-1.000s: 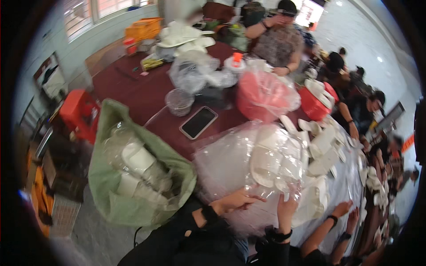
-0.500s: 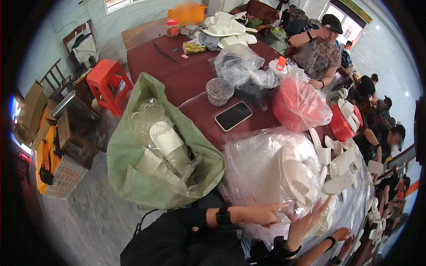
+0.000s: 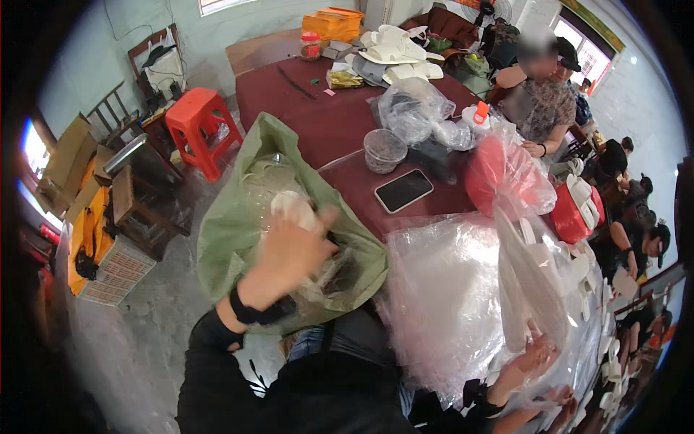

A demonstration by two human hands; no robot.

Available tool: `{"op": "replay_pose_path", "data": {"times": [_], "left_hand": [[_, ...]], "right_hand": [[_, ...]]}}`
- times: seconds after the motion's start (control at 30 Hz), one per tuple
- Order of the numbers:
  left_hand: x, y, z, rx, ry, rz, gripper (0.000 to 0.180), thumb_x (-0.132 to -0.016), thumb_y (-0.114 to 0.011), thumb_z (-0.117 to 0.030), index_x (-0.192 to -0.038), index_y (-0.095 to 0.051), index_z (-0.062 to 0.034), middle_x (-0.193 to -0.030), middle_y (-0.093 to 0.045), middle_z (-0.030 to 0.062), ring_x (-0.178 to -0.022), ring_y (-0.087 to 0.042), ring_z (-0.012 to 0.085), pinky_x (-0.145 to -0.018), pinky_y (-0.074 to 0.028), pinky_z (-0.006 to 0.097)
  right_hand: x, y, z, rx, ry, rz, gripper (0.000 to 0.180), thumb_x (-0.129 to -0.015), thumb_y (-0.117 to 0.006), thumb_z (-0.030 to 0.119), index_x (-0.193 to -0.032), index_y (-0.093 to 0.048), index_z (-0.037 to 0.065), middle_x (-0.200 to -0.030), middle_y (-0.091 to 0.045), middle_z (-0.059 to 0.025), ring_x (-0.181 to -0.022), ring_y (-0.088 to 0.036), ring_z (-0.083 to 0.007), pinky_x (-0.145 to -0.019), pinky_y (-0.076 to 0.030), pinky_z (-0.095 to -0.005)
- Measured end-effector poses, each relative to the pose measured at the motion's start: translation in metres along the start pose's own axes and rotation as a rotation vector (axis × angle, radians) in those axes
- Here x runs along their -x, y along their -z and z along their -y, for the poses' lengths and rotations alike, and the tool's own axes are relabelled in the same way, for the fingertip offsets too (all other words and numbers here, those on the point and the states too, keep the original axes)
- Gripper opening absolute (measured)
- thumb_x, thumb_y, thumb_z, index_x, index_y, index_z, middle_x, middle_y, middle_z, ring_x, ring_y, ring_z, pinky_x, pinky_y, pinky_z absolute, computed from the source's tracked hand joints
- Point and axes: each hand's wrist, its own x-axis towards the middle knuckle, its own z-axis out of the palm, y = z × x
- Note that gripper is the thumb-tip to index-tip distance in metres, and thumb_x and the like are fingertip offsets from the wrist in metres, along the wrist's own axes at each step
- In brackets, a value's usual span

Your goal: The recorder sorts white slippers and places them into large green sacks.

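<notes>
The left hand (image 3: 289, 249) reaches into the green bag (image 3: 231, 224), grip unclear. The right hand (image 3: 531, 358) pinches a clear bag (image 3: 463, 289). Many white pieces (image 3: 578, 195) wait on the right.

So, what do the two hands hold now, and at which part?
The left hand reaches into the green sack at a white roll; a real grip cannot be told. The right hand pinches the clear plastic bag at its lower edge.

We are looking down from a single head-worn fisheye camera, facing forward and slightly left over our lap. It is sitting close above the green sack (image 3: 238, 231) and the counter (image 3: 318, 123), with our forearms entering from below and the room's edges bending toward the rim.
</notes>
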Motion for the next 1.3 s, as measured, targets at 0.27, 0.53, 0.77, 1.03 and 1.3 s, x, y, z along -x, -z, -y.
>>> {"op": "replay_pose_path", "data": {"times": [0.27,0.53,0.77,1.03,1.3], "left_hand": [[0.033,-0.007,0.136,-0.277,0.580,0.089,0.038,-0.068,-0.072,-0.036,-0.093,-0.068,-0.0077,-0.107,-0.059,0.0223,-0.094,-0.060,0.0370,-0.077,-0.048,0.044],[0.064,-0.030,0.222,-0.042,0.360,-0.349,0.028,-0.074,-0.056,-0.001,-0.101,-0.061,-0.0025,-0.097,-0.063,0.0170,-0.090,-0.059,0.0365,-0.077,-0.046,0.041],[0.025,-0.026,0.242,0.054,0.382,-0.500,0.026,-0.084,-0.047,-0.003,-0.107,-0.058,0.0031,-0.103,-0.062,0.0208,-0.096,-0.058,0.0359,-0.083,-0.045,0.040],[0.034,-0.005,0.196,0.296,0.285,-0.648,0.035,-0.084,-0.051,-0.003,-0.118,-0.060,-0.0051,-0.107,-0.062,0.0243,-0.102,-0.059,0.0346,-0.086,-0.045,0.039],[0.046,-0.015,0.213,0.081,0.250,-0.549,0.032,-0.083,-0.048,0.000,-0.114,-0.057,0.0022,-0.106,-0.061,0.0233,-0.095,-0.058,0.0397,-0.081,-0.046,0.041]], "right_hand": [[0.027,-0.116,0.105,-0.435,-0.016,0.199,0.039,-0.098,-0.040,0.022,-0.127,-0.038,-0.004,-0.110,-0.059,-0.0138,-0.089,-0.061,-0.0267,-0.082,-0.048,-0.0367],[0.093,-0.261,0.125,-0.446,-0.602,0.787,0.026,-0.095,-0.047,0.019,-0.116,-0.049,0.004,-0.096,-0.058,-0.0033,-0.080,-0.053,-0.0101,-0.068,-0.044,-0.0250],[0.142,-0.335,0.122,-0.913,-0.856,0.603,0.021,-0.094,-0.052,0.021,-0.109,-0.052,0.006,-0.090,-0.058,0.0010,-0.073,-0.051,-0.0063,-0.059,-0.043,-0.0213],[0.148,-0.380,0.083,-0.778,-0.997,1.061,0.022,-0.093,-0.052,0.020,-0.112,-0.047,0.010,-0.088,-0.057,-0.0009,-0.074,-0.055,-0.0085,-0.054,-0.041,-0.0222],[0.196,-0.403,0.041,-0.006,0.026,1.381,0.034,-0.089,-0.051,0.028,-0.109,-0.046,0.001,-0.096,-0.058,-0.0251,-0.091,-0.056,-0.0424,-0.078,-0.044,-0.0478]]}}
